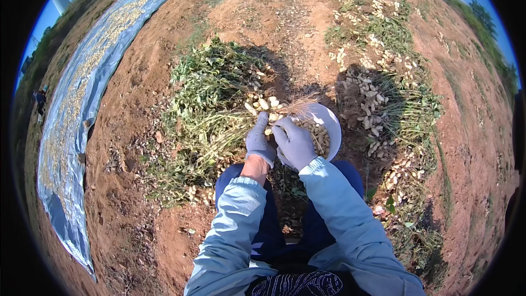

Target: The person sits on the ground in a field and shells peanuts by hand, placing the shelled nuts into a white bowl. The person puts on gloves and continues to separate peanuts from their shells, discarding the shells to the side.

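My left hand (259, 142), in a grey work glove, grips a pulled peanut plant (230, 125) near its root end. Pale pods (263, 103) cluster above the thumb, and thin dry roots (304, 105) fan out to the right. My right hand (295, 142), gloved alike, is closed in at the pods beside the left one. Its fingertips touch the cluster, but whether a pod is between them is hidden. Just beyond and under my right hand stands a white bucket (335, 125) between my knees, with loose peanut pods (318, 133) inside.
A heap of leafy peanut plants (213, 74) lies to the left. On the right runs a row of uprooted plants with pods (372, 98). A long blue tarp (102, 57) spread with peanuts stretches along the far left. A person (40, 100) is beyond it.
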`<state>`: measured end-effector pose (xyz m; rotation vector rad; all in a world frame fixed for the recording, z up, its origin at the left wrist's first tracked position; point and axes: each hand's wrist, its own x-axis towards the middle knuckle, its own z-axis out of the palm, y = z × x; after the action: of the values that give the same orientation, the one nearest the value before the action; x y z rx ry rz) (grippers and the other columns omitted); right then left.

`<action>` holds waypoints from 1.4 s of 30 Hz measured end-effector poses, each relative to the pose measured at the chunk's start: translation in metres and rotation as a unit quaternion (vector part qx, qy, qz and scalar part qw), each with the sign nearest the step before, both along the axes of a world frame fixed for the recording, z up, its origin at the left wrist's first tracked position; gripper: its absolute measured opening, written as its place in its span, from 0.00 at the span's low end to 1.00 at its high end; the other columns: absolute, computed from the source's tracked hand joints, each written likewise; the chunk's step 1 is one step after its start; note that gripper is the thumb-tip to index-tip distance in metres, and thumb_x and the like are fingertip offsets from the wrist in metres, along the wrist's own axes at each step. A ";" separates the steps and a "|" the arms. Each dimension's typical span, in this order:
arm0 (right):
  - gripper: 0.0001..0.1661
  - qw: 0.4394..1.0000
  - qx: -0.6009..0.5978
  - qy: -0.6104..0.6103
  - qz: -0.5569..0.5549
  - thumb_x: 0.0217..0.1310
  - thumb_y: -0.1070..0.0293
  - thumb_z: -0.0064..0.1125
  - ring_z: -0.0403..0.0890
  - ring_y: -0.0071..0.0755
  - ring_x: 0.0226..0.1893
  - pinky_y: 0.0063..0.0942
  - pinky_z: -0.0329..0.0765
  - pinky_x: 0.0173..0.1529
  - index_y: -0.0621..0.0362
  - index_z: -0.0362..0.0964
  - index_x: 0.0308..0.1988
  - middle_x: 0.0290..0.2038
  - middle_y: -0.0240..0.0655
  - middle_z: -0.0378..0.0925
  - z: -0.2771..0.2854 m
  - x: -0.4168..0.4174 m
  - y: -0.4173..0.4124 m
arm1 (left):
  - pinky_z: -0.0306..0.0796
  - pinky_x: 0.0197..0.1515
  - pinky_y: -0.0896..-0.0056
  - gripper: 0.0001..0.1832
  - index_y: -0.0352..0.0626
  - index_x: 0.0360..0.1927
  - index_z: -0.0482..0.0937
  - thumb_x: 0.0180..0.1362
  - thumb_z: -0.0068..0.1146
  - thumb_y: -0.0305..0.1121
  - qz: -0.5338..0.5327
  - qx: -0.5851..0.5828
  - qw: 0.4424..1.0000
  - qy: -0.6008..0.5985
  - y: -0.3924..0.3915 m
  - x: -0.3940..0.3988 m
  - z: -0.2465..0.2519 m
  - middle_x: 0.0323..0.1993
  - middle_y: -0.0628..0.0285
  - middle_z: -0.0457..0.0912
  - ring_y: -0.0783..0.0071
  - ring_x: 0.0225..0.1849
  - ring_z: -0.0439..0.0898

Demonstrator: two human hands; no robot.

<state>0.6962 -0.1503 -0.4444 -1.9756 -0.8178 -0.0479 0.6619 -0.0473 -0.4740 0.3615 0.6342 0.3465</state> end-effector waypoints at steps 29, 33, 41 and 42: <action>0.13 0.858 0.273 0.433 0.039 0.55 0.63 0.62 0.72 0.19 0.25 0.19 0.68 0.25 0.61 0.74 0.35 0.28 0.29 0.74 0.007 0.023 -0.003 | 0.64 0.15 0.77 0.20 0.42 0.26 0.77 0.54 0.60 0.50 -0.131 0.268 0.944 0.138 -0.002 0.003 -0.020 0.16 0.63 0.76 0.75 0.13 0.72; 0.17 0.931 0.156 0.326 0.057 0.52 0.62 0.63 0.74 0.21 0.26 0.23 0.71 0.29 0.66 0.74 0.35 0.28 0.31 0.76 -0.001 0.025 -0.007 | 0.65 0.14 0.75 0.19 0.42 0.27 0.75 0.54 0.60 0.49 -0.087 0.169 0.973 0.130 -0.010 0.001 0.000 0.15 0.64 0.74 0.75 0.14 0.73; 0.15 0.999 -0.015 0.030 -0.039 0.52 0.64 0.57 0.78 0.54 0.32 0.45 0.73 0.34 0.62 0.68 0.37 0.28 0.48 0.76 -0.012 0.012 0.006 | 0.71 0.16 0.72 0.13 0.42 0.29 0.74 0.50 0.66 0.37 0.056 0.212 0.962 0.164 -0.012 0.001 0.004 0.22 0.62 0.77 0.73 0.15 0.74; 0.16 0.998 -0.045 0.023 -0.044 0.52 0.65 0.57 0.78 0.55 0.34 0.46 0.73 0.37 0.61 0.66 0.39 0.30 0.48 0.76 -0.006 0.007 0.003 | 0.70 0.15 0.73 0.13 0.42 0.29 0.74 0.50 0.66 0.38 0.071 0.174 0.973 0.134 -0.007 0.000 -0.004 0.22 0.61 0.77 0.73 0.14 0.73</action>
<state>0.7028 -0.1472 -0.4509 -2.0893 -0.7134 -0.0163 0.6620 -0.0542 -0.4777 0.7092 0.8693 0.5544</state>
